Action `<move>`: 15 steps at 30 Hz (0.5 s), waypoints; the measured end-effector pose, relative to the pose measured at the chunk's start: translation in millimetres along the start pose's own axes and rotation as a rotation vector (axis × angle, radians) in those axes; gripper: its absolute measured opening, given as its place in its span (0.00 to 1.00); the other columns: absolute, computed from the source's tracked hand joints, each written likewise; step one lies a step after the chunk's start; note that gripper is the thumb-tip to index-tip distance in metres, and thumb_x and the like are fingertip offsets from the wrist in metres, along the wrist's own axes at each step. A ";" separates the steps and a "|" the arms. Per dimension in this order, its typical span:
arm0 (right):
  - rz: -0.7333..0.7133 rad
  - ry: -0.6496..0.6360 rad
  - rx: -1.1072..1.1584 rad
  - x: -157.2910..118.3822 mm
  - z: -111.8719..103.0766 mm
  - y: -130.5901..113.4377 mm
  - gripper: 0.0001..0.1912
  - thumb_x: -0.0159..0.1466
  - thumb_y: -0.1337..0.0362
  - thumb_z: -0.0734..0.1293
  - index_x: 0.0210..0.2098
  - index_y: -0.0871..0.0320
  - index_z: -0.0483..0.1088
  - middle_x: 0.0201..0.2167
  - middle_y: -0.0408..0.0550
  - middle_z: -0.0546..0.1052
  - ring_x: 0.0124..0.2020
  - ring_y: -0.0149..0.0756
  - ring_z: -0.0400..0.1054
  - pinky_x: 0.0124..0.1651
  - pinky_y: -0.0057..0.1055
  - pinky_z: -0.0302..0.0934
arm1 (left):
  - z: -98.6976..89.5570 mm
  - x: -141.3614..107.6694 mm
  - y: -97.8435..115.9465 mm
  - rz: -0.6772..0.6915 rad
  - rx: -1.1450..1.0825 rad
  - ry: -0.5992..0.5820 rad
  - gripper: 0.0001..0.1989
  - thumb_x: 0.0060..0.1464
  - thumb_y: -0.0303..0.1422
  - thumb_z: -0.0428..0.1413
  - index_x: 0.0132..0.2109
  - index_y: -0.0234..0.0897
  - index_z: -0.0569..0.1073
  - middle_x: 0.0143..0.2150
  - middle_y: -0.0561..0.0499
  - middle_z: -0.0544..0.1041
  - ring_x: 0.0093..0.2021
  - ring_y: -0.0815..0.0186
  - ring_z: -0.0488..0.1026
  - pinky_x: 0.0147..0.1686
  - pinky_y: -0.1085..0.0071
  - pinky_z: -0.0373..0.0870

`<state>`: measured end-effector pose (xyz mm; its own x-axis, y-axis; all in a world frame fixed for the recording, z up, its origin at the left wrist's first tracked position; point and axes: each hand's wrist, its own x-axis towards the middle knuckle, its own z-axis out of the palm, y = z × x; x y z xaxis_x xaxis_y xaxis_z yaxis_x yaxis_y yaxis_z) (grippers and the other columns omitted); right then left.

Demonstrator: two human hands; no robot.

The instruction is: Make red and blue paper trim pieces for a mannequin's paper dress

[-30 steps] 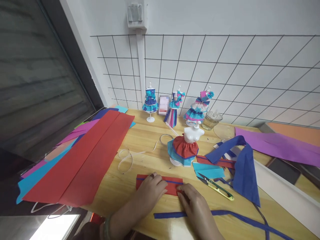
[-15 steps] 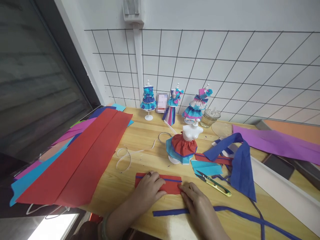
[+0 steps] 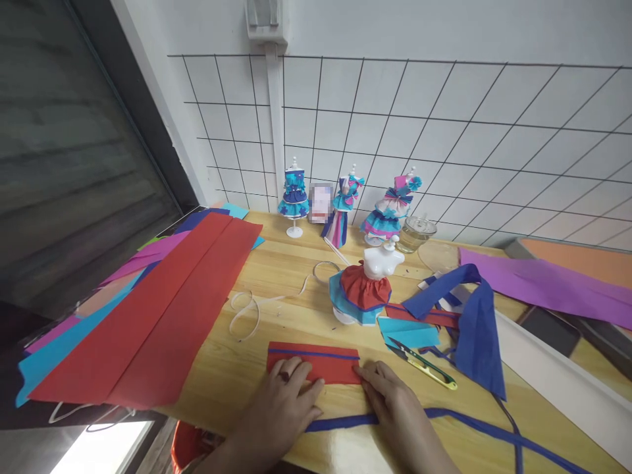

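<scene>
A red fabric piece [image 3: 336,370] with a narrow blue stripe near its far edge lies on the table in front of me. My left hand [image 3: 284,401] rests on its lower left part, fingers spread and a dark ring on one. At the right edge of the same piece, my right hand [image 3: 392,401] pinches the fabric between thumb and fingers. Under my right hand runs a long blue fabric strip [image 3: 459,415]. Thread snips [image 3: 429,370] with yellow handles lie to the right, beside a light blue fabric scrap [image 3: 409,331].
Behind the piece stands a white mini mannequin [image 3: 380,262] in a red and light blue skirt. Several dressed mannequins [image 3: 295,194] line the wall near a glass cup [image 3: 417,234]. Large red fabric [image 3: 162,322] covers the left side; blue fabric [image 3: 476,342] lies right.
My left hand has slid down and toward me across the red fabric, uncovering more of the blue stripe. My right hand stays at the right edge.
</scene>
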<state>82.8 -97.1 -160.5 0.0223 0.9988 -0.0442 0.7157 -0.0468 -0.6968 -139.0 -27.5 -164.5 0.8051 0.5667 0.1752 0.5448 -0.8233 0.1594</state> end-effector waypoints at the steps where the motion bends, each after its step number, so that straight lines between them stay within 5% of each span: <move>1: 0.002 -0.008 0.004 0.0 -0.9 -0.5 0.20 0.68 0.63 0.50 0.48 0.57 0.70 0.37 0.53 0.70 0.40 0.36 0.68 0.44 0.30 0.61 | -0.2 -3.9 0.4 0.010 0.005 0.024 0.18 0.53 0.44 0.54 0.50 0.44 0.68 0.50 0.48 0.70 0.50 0.56 0.64 0.47 0.58 0.66; 7: 0.019 -0.024 0.020 0.2 -3.8 -4.0 0.18 0.68 0.63 0.52 0.46 0.57 0.70 0.37 0.52 0.70 0.40 0.36 0.68 0.43 0.30 0.61 | 2.8 -17.6 3.4 0.044 0.068 0.131 0.24 0.54 0.48 0.52 0.53 0.40 0.67 0.55 0.46 0.69 0.54 0.56 0.64 0.50 0.58 0.65; 15: -0.044 -0.035 0.063 -8.6 -13.6 2.4 0.14 0.67 0.60 0.55 0.41 0.55 0.71 0.38 0.50 0.71 0.42 0.35 0.67 0.45 0.31 0.61 | -2.8 -12.2 3.8 -0.022 -0.011 0.028 0.19 0.56 0.44 0.51 0.52 0.42 0.68 0.57 0.48 0.68 0.55 0.56 0.64 0.51 0.57 0.66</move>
<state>93.9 -105.6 -152.0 -0.0330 0.9988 -0.0370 0.6702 -0.0054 -0.7421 -147.3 -37.4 -163.3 0.7862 0.5851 0.1987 0.5593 -0.8106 0.1738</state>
